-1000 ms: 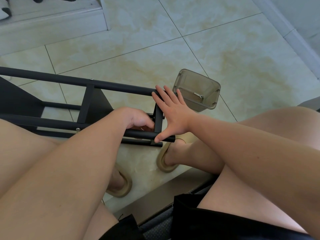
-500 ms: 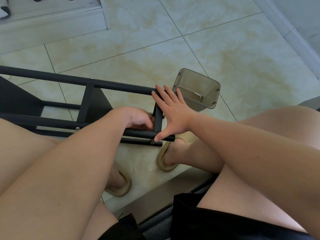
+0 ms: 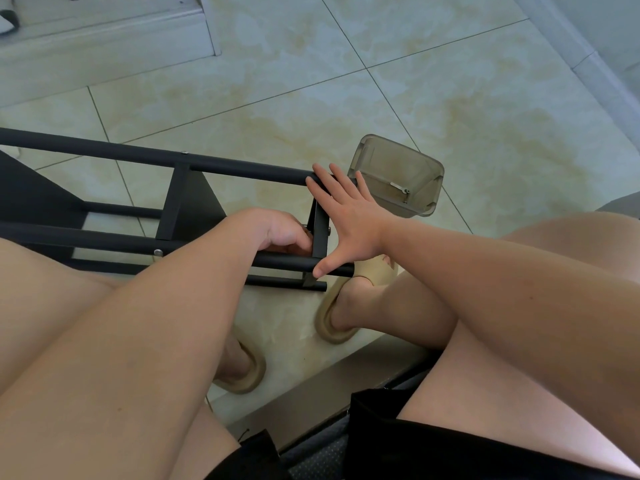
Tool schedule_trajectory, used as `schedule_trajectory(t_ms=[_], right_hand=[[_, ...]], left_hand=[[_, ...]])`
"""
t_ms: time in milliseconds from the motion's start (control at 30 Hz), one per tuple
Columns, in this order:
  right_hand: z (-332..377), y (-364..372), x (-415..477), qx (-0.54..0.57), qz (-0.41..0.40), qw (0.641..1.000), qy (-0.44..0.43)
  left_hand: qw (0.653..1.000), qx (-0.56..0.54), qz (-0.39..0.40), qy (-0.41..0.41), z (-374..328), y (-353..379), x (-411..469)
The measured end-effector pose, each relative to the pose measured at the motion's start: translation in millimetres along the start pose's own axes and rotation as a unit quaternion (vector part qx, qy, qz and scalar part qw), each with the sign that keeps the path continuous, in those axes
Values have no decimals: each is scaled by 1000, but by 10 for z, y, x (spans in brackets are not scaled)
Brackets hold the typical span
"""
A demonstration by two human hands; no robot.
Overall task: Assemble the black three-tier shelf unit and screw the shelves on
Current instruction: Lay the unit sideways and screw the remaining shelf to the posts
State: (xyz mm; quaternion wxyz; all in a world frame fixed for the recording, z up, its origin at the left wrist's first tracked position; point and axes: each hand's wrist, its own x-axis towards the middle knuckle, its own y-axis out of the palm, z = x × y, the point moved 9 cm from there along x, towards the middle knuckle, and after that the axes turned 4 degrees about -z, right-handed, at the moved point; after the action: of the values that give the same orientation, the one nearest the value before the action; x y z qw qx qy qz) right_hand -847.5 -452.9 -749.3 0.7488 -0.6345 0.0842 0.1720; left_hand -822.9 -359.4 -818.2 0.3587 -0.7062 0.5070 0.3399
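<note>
The black shelf frame (image 3: 242,168) lies on its side on the floor. The right hand (image 3: 349,220) is spread flat with straight fingers, pressing the outer face of the end panel (image 3: 320,237), its thumb down on the lower tube (image 3: 284,262). Just inside that panel the left hand (image 3: 277,232) is curled at the fixing; I cannot tell whether it pinches a screw or nut. A flat palm only braces, so the panel could twist and a thread might cross. A small part slipping from those hidden fingertips could roll away. The tub (image 3: 398,174) just beyond the right fingertips could get knocked over
</note>
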Motion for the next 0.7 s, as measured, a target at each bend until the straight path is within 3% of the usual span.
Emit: schedule_trajectory(t_ms=[700], right_hand=[[-301, -253, 405, -39, 24, 998, -39]], left_hand=[[996, -83, 2, 33, -304, -265, 223]])
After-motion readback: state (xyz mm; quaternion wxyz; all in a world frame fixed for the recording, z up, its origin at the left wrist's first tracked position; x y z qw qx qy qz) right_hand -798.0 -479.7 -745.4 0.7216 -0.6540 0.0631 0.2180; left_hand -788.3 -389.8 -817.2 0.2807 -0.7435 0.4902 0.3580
